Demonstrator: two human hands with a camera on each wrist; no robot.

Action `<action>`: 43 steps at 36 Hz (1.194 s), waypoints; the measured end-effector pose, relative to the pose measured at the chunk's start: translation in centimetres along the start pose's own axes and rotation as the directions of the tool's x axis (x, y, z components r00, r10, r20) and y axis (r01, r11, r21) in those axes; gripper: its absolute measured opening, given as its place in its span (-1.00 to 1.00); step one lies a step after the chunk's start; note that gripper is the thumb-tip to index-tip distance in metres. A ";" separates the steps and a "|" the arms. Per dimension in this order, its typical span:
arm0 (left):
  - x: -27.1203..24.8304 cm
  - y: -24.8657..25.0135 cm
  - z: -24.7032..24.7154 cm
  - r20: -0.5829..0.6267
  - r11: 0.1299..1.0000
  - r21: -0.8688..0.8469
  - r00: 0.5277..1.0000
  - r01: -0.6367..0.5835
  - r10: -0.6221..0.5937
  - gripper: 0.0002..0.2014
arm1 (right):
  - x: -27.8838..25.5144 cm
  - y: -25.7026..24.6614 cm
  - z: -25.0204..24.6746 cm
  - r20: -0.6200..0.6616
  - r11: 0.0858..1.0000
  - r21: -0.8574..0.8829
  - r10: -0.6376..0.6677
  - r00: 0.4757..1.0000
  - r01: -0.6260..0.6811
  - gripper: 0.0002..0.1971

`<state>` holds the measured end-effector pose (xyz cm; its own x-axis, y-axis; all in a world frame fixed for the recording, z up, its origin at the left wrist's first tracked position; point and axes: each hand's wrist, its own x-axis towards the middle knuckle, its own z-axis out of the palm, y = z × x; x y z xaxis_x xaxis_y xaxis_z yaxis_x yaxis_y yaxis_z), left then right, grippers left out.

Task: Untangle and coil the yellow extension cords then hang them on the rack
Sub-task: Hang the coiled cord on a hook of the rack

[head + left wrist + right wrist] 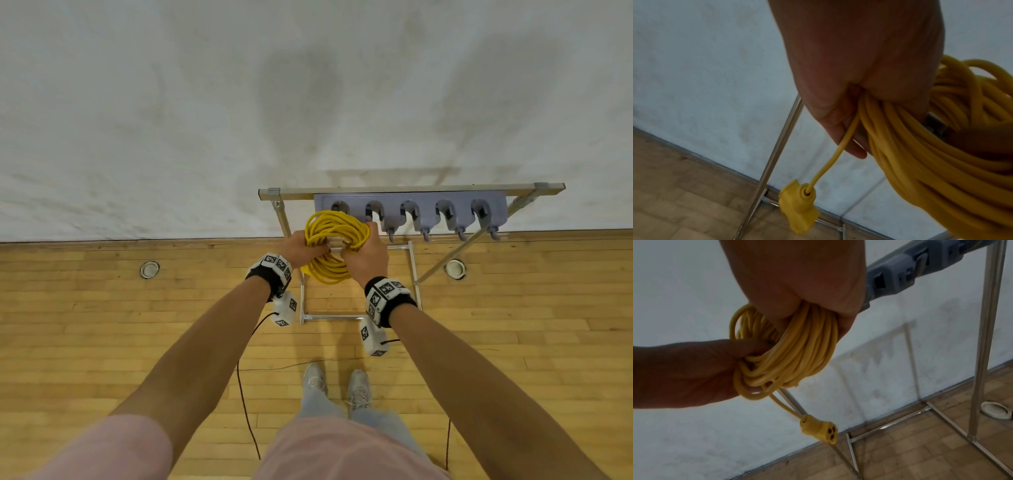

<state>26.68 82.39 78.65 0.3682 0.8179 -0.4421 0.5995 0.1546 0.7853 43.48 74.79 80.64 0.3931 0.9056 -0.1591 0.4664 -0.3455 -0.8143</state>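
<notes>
between both hands, coiled yellow extension cord (334,245) held up just before leftmost hook of grey hook bar (411,212) on rack (411,190). left hand (303,248) fingers curled round left side of coil; right hand (366,255) wrapped round right side. below left grip, free end dangles with yellow socket end (821,429). rack legs on wood floor (102,325), against white wall (171,102).

Yellow cord (334,240); grey hooks (411,210); apparently whitish wall (205,102).
</notes>
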 end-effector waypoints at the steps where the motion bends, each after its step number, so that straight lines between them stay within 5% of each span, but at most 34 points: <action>1: -0.2 0.1 0.1 -0.009 1.000 -0.011 1.000 -0.007 0.007 -0.83 | -0.2 -0.2 0.4 -0.033 1.000 -0.013 0.017 0.999 -0.018 -0.54; 8: -0.9 0.4 0.0 -0.060 1.000 -0.016 0.998 -0.017 0.016 -0.92 | -0.3 -0.4 1.1 -0.038 0.999 -0.029 0.040 0.998 -0.041 -0.60; 11: -0.8 0.7 0.1 -0.078 0.999 0.019 0.996 -0.049 0.051 -0.79 | 0.2 0.3 0.8 0.009 0.999 -0.026 0.029 1.000 -0.029 -0.61; 15: -0.6 0.3 0.7 -0.094 1.000 -0.013 0.995 -0.028 0.027 -0.86 | 0.4 0.7 0.8 0.013 1.000 -0.020 0.010 1.000 -0.010 -0.61; 18: -0.2 -0.3 1.3 -0.114 0.999 -0.047 0.993 -0.012 0.006 -0.67 | 0.4 0.9 0.6 0.035 1.000 -0.023 -0.011 0.999 0.012 -0.60; 25: -1.3 1.1 1.5 -0.130 0.999 -0.030 0.991 0.020 -0.024 -0.86 | 2.0 1.4 -1.9 0.231 0.997 0.027 -0.083 0.969 0.079 -0.53; 28: -1.1 2.0 1.3 -0.082 0.999 -0.032 0.996 0.030 -0.032 -0.83 | 2.0 1.5 -2.6 0.194 0.995 0.054 -0.088 0.977 0.079 -0.48; 35: -0.7 4.0 2.6 -0.018 0.999 0.033 0.999 0.034 -0.033 -0.77 | 1.9 2.8 -4.9 0.165 0.998 0.036 -0.062 0.984 0.057 -0.77; 43: -0.9 3.7 3.6 -0.052 0.994 0.086 0.996 0.070 -0.066 -0.79 | 1.4 2.8 -5.5 0.188 0.998 -0.005 -0.068 0.980 0.070 -0.59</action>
<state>31.17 80.24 80.34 0.2904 0.8339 -0.4693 0.6825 0.1632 0.7124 49.63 73.73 81.22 0.2048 0.9571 -0.2051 0.4971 -0.2822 -0.8205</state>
